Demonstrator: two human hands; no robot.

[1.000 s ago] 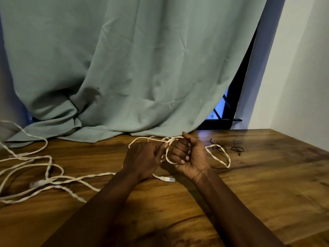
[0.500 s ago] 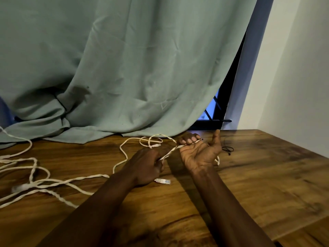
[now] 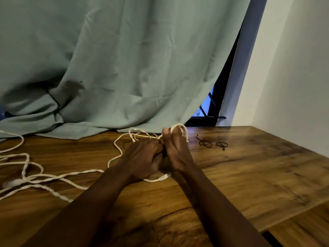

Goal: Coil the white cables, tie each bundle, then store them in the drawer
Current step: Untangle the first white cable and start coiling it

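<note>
Since a moment ago your right hand (image 3: 178, 152) has rolled from palm-up to edge-on, and your left hand (image 3: 142, 159) has closed in against it. That white cable (image 3: 80, 174) is thin, twisted, ropey: one round loop sits over your right fingertips with the thumb pinching it, left fingers curled on the strand beside. Its long run trails left across the grainy wooden table (image 3: 249, 175), plug end (image 3: 165, 176) pointing right near your wrists. Looped black ties (image 3: 211, 143) lie right, soft teal curtain (image 3: 124, 68) behind.
</note>
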